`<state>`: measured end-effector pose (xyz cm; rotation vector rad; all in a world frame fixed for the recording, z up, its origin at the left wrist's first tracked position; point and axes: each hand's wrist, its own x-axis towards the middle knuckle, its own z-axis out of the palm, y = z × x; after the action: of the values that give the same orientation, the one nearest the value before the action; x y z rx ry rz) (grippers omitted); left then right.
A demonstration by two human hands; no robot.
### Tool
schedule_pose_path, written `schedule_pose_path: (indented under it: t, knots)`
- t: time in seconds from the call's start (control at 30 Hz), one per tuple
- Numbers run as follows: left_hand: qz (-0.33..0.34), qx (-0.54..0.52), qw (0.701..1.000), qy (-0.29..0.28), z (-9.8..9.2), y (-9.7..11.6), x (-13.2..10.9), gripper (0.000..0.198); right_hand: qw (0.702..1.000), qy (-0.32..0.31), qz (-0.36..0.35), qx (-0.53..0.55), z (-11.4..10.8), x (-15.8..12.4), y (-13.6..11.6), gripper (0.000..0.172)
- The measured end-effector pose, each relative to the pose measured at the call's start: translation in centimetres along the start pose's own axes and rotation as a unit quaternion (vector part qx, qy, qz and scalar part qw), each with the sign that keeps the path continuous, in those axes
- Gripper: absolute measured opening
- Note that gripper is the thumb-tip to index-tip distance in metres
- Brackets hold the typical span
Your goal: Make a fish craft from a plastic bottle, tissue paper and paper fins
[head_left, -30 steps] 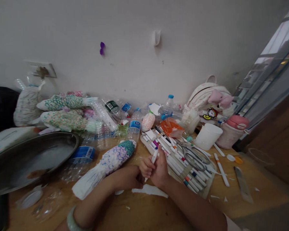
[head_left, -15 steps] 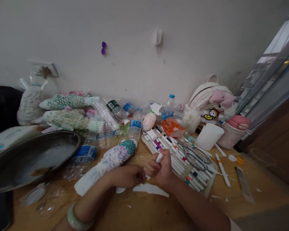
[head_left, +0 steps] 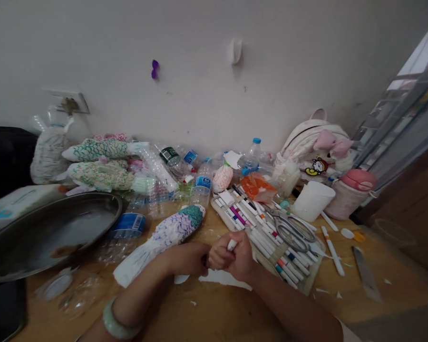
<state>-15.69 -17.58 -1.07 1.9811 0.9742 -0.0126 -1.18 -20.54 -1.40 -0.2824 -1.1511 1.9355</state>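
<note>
My right hand is closed around a white marker, whose blunt end pokes out above the fist. Against it rests my left hand, fingers curled in and touching the right fist; what they hold, if anything, is hidden. Beside my left forearm lies a paper fish with purple scales and a green head, its white tail toward me. Under the hands is a torn strip of white paper. To the right, an unrolled marker case holds several white markers, with grey scissors lying on it.
On the left stands a dark metal pan near a blue-labelled bottle piece. More painted fish and bottles line the wall. At right are a white cup, a pink bottle, a loose marker and a cutter blade.
My right hand has come down and a little left, so both hands now press together. The marker's end has lowered with it. The view has shifted slightly.
</note>
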Motion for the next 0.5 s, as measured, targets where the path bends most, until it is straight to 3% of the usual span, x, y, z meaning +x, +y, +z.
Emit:
schedule_pose_path:
  t: [0.07,0.23,0.43,0.5]
  knots:
    - [0.005,0.010,1.000,0.001,0.0,-0.1,0.1,0.017,0.999,0.011,0.004,0.031,-0.1,0.0,0.0,0.040]
    - [0.041,0.033,0.998,-0.024,-0.3,0.4,-0.2,0.024,0.998,-0.027,0.039,-0.037,-0.1,0.3,0.9,0.039]
    - [-0.029,0.081,0.995,-0.045,-0.3,0.2,0.3,0.018,0.992,-0.021,-0.049,0.117,-0.5,0.1,-0.6,0.035]
    - [-0.032,0.081,0.995,-0.040,-0.2,0.1,0.3,0.020,0.992,-0.018,-0.046,0.115,-0.6,0.2,-0.4,0.032]
